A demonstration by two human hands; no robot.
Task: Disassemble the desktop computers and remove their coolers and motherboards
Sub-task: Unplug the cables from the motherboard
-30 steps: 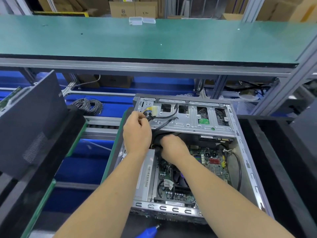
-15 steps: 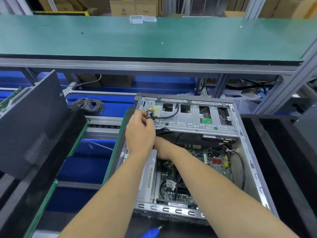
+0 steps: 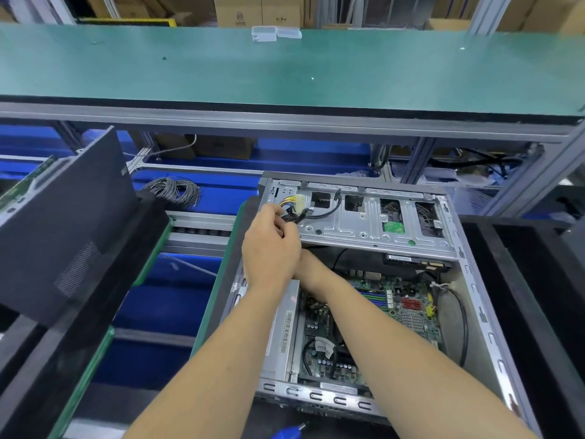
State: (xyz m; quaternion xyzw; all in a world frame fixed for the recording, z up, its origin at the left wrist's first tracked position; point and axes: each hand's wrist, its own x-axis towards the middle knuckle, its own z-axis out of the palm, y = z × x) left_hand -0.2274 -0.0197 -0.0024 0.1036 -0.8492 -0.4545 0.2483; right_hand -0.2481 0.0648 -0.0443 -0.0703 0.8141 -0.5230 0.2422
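An open desktop case (image 3: 474, 280) lies in front of me with its side off. The green motherboard (image 3: 408, 312) shows inside, and a silver drive cage (image 3: 364, 223) spans the case's far end. My left hand (image 3: 270, 245) pinches a bundle of black and yellow power cables (image 3: 292, 210) with a white connector at the cage's left end. My right hand is hidden behind the left one; only its wrist (image 3: 308, 269) shows, reaching under the cage. A silver power supply (image 3: 285, 327) sits at the case's left side.
A dark case panel (image 3: 63, 217) leans at the left on a black tray (image 3: 95, 296). A grey cable coil (image 3: 174, 190) lies on the blue conveyor. Another black tray (image 3: 538, 296) is at the right. A green shelf (image 3: 285, 68) runs overhead. A blue screwdriver tip (image 3: 292, 430) shows at the bottom.
My right hand has slid from the cables over the motherboard to under the cage, behind the left hand. My left hand has lifted slightly with the cable bundle.
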